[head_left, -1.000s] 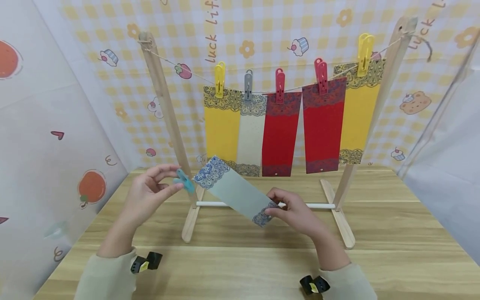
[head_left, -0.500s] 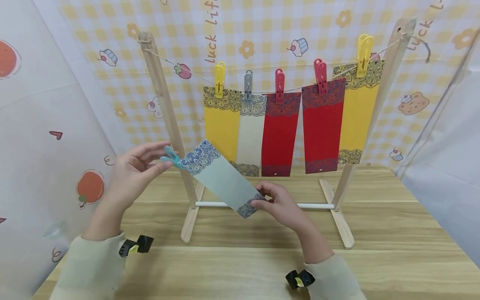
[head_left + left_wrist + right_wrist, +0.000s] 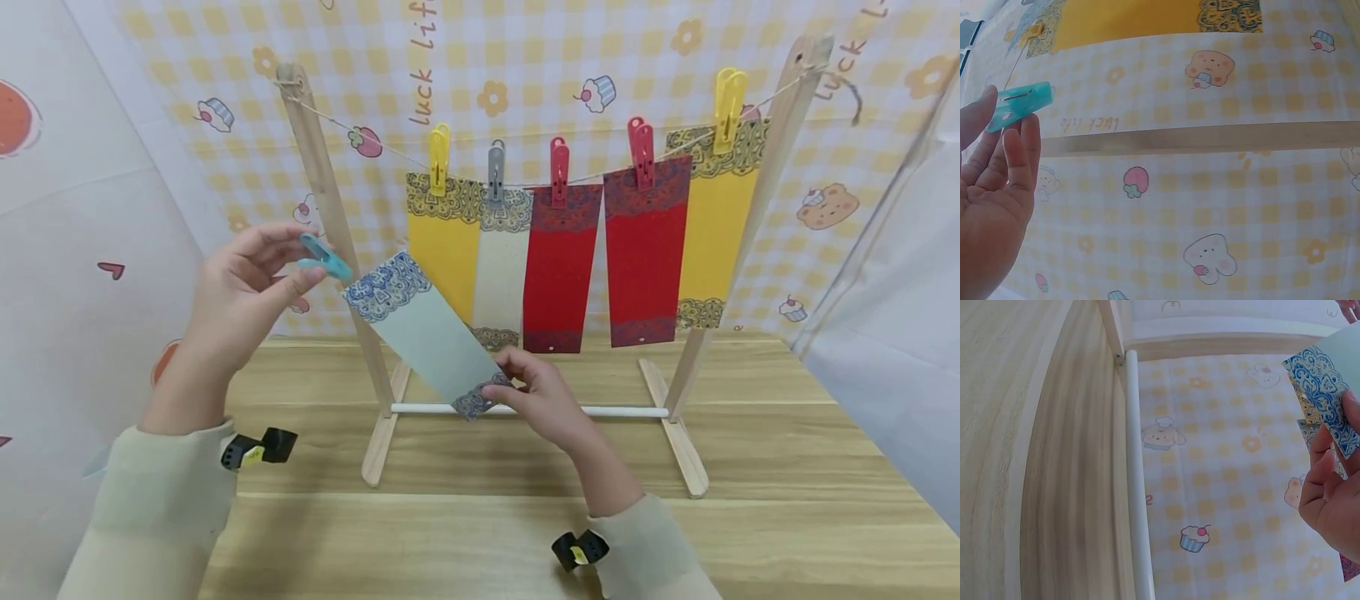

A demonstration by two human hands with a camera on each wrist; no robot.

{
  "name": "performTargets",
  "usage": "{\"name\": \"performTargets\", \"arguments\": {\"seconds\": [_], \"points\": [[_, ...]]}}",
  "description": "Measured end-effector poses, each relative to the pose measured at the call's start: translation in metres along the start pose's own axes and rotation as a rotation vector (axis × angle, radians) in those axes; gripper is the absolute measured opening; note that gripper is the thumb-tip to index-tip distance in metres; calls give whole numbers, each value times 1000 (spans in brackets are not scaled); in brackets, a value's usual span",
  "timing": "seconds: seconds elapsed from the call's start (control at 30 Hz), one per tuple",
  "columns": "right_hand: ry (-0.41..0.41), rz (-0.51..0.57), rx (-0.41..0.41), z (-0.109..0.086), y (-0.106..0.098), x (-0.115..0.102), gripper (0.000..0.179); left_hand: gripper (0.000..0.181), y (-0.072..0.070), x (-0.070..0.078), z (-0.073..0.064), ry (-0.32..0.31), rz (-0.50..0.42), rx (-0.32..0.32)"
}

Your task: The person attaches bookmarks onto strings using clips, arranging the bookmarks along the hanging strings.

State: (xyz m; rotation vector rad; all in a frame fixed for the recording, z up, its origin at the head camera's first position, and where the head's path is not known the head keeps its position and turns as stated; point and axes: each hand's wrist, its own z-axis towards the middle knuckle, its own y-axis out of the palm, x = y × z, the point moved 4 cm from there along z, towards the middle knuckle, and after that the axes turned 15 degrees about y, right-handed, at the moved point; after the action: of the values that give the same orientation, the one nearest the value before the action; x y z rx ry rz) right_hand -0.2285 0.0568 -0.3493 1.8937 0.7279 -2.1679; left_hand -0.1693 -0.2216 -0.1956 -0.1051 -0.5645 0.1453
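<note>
My left hand pinches a turquoise clothespin between thumb and fingers, beside the left wooden post. The same clothespin shows at the left of the left wrist view. With thumb and fingers my right hand pinches the lower right end of a pale blue card that has blue lace-patterned ends. This card tilts up to the left, its upper corner just below and right of the clothespin; whether they touch I cannot tell. Behind it, a string carries a yellow card and a white card, both partly covered.
Further right hang two red cards and another yellow card, held by yellow, grey and red clothespins. A wooden frame with a left post, right post and white bottom bar stands on the table.
Both hands have moved up and to the left. The clothespin has risen with the left hand, and the pale blue card has risen with the right hand. The hanging cards stay in place.
</note>
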Motion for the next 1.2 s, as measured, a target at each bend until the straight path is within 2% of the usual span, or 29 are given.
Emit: {"name": "performTargets", "arguments": {"seconds": [0.13,0.4,0.57,0.73,0.9,1.03,1.2], "points": [[-7,5,8,3,3,-2,14,34,0,4,12,29,-18,12],[9,22,84,12,5,-9,14,31,2,16,35,59,4,12],[-4,34,109,14,9,-15,15,30,2,21,47,78,17,49],[-15,39,129,15,13,-21,18,28,1,24,56,95,-19,81],[-15,40,156,17,18,-25,17,25,1,29,65,118,3,125],[-50,44,183,18,22,-31,15,22,4,33,74,146,-9,158],[-72,57,195,20,25,-37,14,20,7,37,85,164,-45,161]]}}
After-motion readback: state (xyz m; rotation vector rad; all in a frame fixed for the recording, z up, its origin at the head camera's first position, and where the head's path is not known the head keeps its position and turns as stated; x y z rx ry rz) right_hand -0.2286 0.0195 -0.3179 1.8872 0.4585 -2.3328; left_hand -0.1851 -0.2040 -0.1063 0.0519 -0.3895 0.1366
